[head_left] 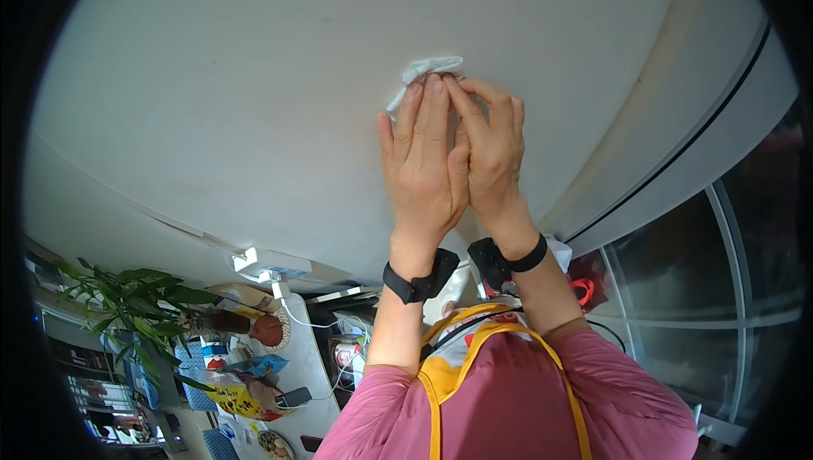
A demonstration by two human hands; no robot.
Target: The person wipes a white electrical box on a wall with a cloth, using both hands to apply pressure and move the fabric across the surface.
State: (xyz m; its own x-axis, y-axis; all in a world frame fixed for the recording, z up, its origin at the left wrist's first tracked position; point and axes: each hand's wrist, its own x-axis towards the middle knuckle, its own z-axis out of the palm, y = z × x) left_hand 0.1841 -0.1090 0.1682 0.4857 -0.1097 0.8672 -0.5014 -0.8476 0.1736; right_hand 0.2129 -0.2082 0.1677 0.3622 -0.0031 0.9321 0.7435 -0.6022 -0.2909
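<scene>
- We see a crumpled white cloth (434, 66) against the pale wall (254, 104), just beyond the fingertips; its middle is hidden under them.
- The showing part of the cloth slants, its long axis running from lower left to upper right across the finger line.
- Touching the cloth, the left hand (422, 159) lies flat with its fingers nearly straight; we judge it the nearer hand, covering most.
- Right of it and below the cloth, the right hand (495, 147) has bent fingers reaching in; we cannot tell whether it pinches the edge.
- Below the cloth, each wrist wears a black band (415, 282).
- Well below and left of the cloth, we find a white plug (279, 289), a leafy plant (140, 277) and a cluttered surface (309, 363).
</scene>
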